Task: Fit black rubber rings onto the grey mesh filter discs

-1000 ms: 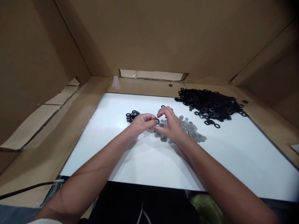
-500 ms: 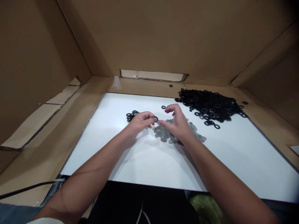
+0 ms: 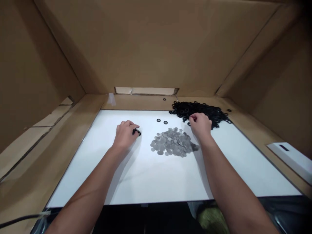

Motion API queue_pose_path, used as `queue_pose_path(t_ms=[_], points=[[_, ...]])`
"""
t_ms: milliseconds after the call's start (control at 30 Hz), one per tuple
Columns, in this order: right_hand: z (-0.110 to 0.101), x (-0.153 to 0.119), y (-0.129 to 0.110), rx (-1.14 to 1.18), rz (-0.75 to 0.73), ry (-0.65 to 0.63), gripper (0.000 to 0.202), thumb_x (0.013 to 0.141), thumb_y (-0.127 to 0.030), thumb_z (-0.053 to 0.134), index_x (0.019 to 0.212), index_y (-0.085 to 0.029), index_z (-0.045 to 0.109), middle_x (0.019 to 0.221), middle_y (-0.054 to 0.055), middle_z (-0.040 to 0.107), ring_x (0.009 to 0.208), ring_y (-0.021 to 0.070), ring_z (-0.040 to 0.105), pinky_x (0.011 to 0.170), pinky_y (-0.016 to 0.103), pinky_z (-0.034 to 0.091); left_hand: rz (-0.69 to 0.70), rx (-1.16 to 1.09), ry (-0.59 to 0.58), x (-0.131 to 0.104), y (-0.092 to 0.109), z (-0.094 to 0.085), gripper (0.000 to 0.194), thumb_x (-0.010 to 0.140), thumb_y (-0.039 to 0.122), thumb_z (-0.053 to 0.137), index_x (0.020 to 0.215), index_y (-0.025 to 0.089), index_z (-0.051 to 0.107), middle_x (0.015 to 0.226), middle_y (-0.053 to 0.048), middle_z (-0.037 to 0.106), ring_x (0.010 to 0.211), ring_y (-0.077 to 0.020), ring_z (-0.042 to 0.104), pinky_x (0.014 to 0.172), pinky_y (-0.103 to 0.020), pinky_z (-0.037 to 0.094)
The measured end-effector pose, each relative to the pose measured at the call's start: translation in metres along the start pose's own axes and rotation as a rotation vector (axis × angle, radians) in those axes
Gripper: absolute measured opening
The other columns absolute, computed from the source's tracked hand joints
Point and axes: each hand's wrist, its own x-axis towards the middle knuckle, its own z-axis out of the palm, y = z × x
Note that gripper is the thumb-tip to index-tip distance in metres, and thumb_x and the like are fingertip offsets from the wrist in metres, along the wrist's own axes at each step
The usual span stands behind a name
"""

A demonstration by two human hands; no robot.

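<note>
My left hand (image 3: pixel 125 134) is over the left part of the white board, fingers curled and thumb and forefinger around a few small black rings (image 3: pixel 136 132). Part of that cluster is hidden by the hand. At the near edge of the big heap of black rings (image 3: pixel 202 110), my right hand (image 3: pixel 201 125) has its fingers pinched, with something dark like a ring between them. Between the hands lies a spread of small grey discs (image 3: pixel 170 143). Two black rings with pale centres, one (image 3: pixel 158 120) left of the other (image 3: pixel 165 122), lie behind the discs.
Cardboard walls surround the white board (image 3: pixel 146 182). One loose ring (image 3: pixel 164 99) lies on the cardboard at the back, another (image 3: pixel 229 110) right of the heap. A white box-like object (image 3: pixel 290 159) lies at the right. A black cable (image 3: pixel 21 223) enters at lower left.
My hands have parted, the left moving left to the small cluster, the right to the big heap. A second pale-centred ring now lies on the board. The camera view has shifted.
</note>
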Motion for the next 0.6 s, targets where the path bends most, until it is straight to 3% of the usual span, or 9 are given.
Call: queue_pose_path(t_ms=[100,267,433,600], points=[[0.001,-0.002,0.006,-0.079,-0.004,-0.086,0.022,0.084,-0.028,0.057,0.093,-0.023,0.077,0.101,0.010,0.070,0.098,0.0292,0.059,0.085,0.042,0.036,0.040,-0.098,0.015,-0.003,0.007,0.004,0.032,0.085,0.018,0.052,0.105,0.027,0.075,0.105,-0.006,0.066,0.107,-0.0284,0.056,0.099,-0.049,0.040],[0.006,-0.007,0.000,-0.149,-0.036,-0.169,0.024,0.080,-0.024,0.063,0.098,-0.023,0.078,0.109,0.012,0.070,0.101,0.0293,0.059,0.086,0.042,0.032,0.092,-0.292,0.029,-0.006,0.017,0.009,0.033,0.082,0.012,0.046,0.095,0.025,0.074,0.097,-0.004,0.067,0.098,-0.0232,0.058,0.090,-0.039,0.046],[0.001,-0.008,-0.005,-0.127,-0.027,-0.148,0.027,0.080,-0.012,0.056,0.092,-0.020,0.078,0.100,0.013,0.073,0.095,0.0272,0.062,0.087,0.043,0.030,0.104,-0.311,-0.031,-0.006,0.017,0.012,0.031,0.085,0.013,0.046,0.094,0.025,0.074,0.096,-0.003,0.069,0.096,-0.0217,0.059,0.084,-0.036,0.047],[-0.013,-0.006,-0.012,0.041,-0.022,-0.032,0.028,0.082,-0.016,0.052,0.096,-0.017,0.076,0.100,0.013,0.072,0.098,0.0293,0.062,0.092,0.046,0.031,0.189,-0.115,-0.168,-0.005,0.015,0.013,0.022,0.090,0.026,0.054,0.096,0.028,0.076,0.108,-0.003,0.072,0.107,-0.0266,0.058,0.092,-0.045,0.040]])
